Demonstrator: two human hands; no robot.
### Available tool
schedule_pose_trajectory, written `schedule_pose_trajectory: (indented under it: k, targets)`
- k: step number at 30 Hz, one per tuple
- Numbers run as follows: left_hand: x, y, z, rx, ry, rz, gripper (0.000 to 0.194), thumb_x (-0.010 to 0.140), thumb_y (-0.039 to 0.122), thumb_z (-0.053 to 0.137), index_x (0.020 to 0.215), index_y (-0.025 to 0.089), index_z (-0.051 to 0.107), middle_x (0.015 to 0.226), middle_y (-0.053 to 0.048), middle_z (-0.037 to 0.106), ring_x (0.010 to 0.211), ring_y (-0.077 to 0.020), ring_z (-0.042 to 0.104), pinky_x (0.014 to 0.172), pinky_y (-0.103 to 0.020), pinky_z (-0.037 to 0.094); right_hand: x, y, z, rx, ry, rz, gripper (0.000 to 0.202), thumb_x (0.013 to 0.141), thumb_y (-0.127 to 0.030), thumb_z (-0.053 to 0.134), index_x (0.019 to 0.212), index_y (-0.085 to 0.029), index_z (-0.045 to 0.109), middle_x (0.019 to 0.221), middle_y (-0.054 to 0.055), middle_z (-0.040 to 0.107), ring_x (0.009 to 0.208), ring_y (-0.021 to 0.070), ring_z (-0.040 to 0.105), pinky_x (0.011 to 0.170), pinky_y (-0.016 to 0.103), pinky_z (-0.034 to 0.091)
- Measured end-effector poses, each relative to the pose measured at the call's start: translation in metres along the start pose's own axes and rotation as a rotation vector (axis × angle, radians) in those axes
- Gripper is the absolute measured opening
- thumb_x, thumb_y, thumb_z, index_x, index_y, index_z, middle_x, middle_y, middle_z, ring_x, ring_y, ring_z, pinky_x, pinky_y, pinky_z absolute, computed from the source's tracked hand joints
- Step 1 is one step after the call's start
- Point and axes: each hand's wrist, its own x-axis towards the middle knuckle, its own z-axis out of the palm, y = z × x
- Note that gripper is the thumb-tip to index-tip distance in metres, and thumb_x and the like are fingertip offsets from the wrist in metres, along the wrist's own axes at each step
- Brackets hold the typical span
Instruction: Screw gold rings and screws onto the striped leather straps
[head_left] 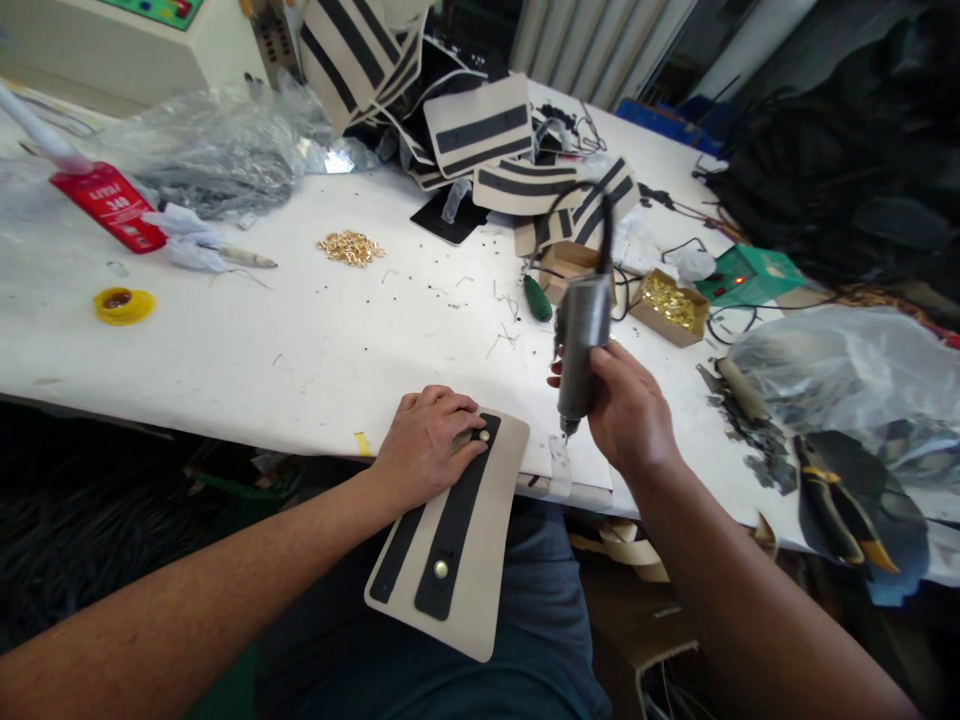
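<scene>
The right hand's (630, 405) fingers close around a grey powered screwdriver (583, 345), bit tip apart from the beige panel (480, 560) at six o'clock. The left hand's (431, 440) curved fingers rest on its black strip (452, 520); whether they pinch, I cannot tell. Ideally, press flat and drive square to each brass-coloured fastener (441, 569). The left forearm (225, 570) enters from eight o'clock, the right forearm (750, 590) from four.

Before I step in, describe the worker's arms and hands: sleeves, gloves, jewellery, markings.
The bare, ungloved left hand and bare, ungloved right hand show no watch or bracelet. Both uncovered forearms show no sleeve or printed marking. Part of the right hand is hidden, so rings there can't be ruled out.
</scene>
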Motion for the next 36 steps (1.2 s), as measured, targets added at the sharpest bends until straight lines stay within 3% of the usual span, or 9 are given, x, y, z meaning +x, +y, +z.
schedule_pose_trajectory:
  k: [2, 4, 7, 10, 17, 36]
  targets:
    - [0.0, -0.001, 0.001, -0.007, 0.002, 0.0, 0.022, 0.092, 0.035, 0.073, 0.113, 0.028, 0.077, 0.129, -0.002, 0.073, 0.125, -0.0293, 0.055, 0.099, -0.05, 0.043, -0.009, -0.015, 0.017, 0.31, 0.073, 0.039, 0.04, 0.092, -0.059, 0.06, 0.106, -0.022, 0.069, 0.089, 0.004, 0.066, 0.073, 0.0191, 0.065, 0.062, 0.033, 0.057]
    - [0.0, 0.0, 0.001, -0.009, 0.008, -0.004, 0.021, 0.092, 0.034, 0.073, 0.112, 0.028, 0.077, 0.128, -0.003, 0.073, 0.125, -0.0292, 0.056, 0.1, -0.05, 0.043, -0.016, -0.024, 0.038, 0.438, 0.12, 0.026, 0.039, 0.085, -0.057, 0.072, 0.104, -0.023, 0.069, 0.077, 0.0, 0.061, 0.059, 0.0143, 0.058, 0.052, 0.028, 0.052]
    - [0.0, 0.001, 0.001, -0.004, 0.013, -0.009, 0.021, 0.092, 0.033, 0.074, 0.112, 0.028, 0.077, 0.127, -0.003, 0.073, 0.125, -0.0291, 0.056, 0.1, -0.05, 0.043, -0.021, -0.025, 0.063, 0.415, 0.128, -0.063, 0.037, 0.079, -0.054, 0.083, 0.09, -0.023, 0.067, 0.066, -0.004, 0.057, 0.051, 0.0118, 0.053, 0.047, 0.027, 0.049]
    - [0.001, 0.001, 0.001, -0.011, 0.008, -0.021, 0.021, 0.091, 0.034, 0.074, 0.111, 0.029, 0.077, 0.127, -0.002, 0.073, 0.125, -0.0292, 0.056, 0.099, -0.05, 0.043, -0.022, -0.02, 0.075, 0.353, 0.147, -0.149, 0.037, 0.079, -0.052, 0.085, 0.083, -0.023, 0.063, 0.067, -0.004, 0.059, 0.051, 0.0124, 0.056, 0.048, 0.028, 0.051]
    - [0.001, 0.001, -0.001, -0.031, -0.005, -0.037, 0.021, 0.09, 0.033, 0.075, 0.109, 0.028, 0.077, 0.127, -0.001, 0.072, 0.124, -0.0288, 0.056, 0.1, -0.051, 0.043, -0.022, -0.015, 0.079, 0.229, 0.137, -0.222, 0.037, 0.08, -0.051, 0.084, 0.084, -0.023, 0.06, 0.068, -0.004, 0.058, 0.056, 0.0129, 0.056, 0.051, 0.028, 0.051]
    - [0.002, 0.003, -0.002, -0.021, -0.014, -0.043, 0.018, 0.093, 0.037, 0.071, 0.109, 0.029, 0.075, 0.125, -0.001, 0.073, 0.123, -0.0285, 0.056, 0.098, -0.049, 0.043, -0.025, -0.012, 0.08, 0.192, 0.055, -0.246, 0.029, 0.081, -0.043, 0.081, 0.081, -0.026, 0.057, 0.072, -0.002, 0.059, 0.062, 0.016, 0.06, 0.054, 0.032, 0.053]
